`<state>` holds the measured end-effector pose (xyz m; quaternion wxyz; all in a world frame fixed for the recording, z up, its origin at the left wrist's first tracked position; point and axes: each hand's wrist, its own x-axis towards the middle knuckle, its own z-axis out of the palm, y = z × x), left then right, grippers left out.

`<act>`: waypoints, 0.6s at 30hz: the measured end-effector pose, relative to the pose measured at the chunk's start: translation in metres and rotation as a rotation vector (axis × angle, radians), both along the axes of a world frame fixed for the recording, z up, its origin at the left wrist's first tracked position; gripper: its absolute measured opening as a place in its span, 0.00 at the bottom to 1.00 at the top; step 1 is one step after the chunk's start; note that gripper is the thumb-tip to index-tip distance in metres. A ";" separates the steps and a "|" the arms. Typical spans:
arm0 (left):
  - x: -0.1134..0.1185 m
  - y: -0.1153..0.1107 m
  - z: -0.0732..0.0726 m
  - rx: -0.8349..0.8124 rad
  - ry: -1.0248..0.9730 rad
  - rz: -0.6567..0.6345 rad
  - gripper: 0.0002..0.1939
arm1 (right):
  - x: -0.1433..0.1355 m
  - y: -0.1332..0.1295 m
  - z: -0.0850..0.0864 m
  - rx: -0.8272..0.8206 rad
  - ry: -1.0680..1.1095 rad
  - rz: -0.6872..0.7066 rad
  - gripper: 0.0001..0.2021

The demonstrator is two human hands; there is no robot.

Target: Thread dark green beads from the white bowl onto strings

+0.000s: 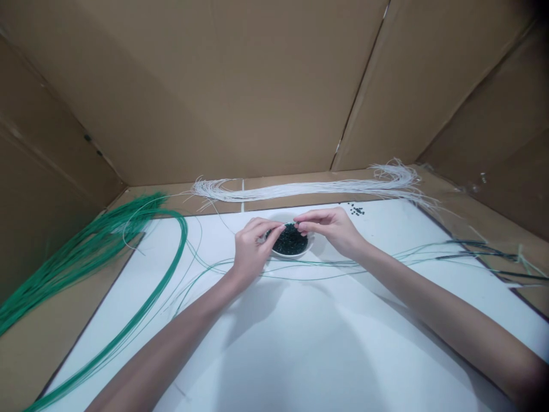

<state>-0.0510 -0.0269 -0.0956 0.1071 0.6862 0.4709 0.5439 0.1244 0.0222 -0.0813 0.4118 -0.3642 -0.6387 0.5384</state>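
A white bowl (309, 247) filled with small dark pieces (290, 240) stands on the white board. My left hand (254, 243) is at the bowl's left rim, thumb and fingertips pinched on a thin green strand (289, 223) over the bowl. Across from it my right hand (329, 229) is over the right rim, its thumb and index finger pinched at the strand's other end, near a tiny dark piece. What exactly lies between the right fingertips is too small to make out. Long green strands (300, 278) run across the board in front of the bowl, passing near both wrists.
A large bundle of green strands (98, 240) lies at the left, with a loop curving over the board. White strands (300, 189) stretch along the back. Loose dark pieces (357, 210) lie behind my right hand. Dark-beaded strand ends (489, 252) are at the right. Cardboard walls (240, 86) enclose the area.
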 end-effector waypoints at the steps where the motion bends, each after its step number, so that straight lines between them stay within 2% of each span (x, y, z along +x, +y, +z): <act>1: 0.000 -0.001 0.001 0.011 0.005 -0.003 0.05 | 0.000 0.000 0.000 0.005 -0.001 -0.011 0.11; 9: 0.003 -0.003 0.002 0.084 0.030 -0.009 0.04 | 0.000 0.000 -0.001 0.036 0.028 -0.042 0.10; 18: 0.002 -0.002 0.000 0.080 0.041 -0.005 0.04 | -0.001 -0.002 0.003 0.005 0.048 -0.021 0.09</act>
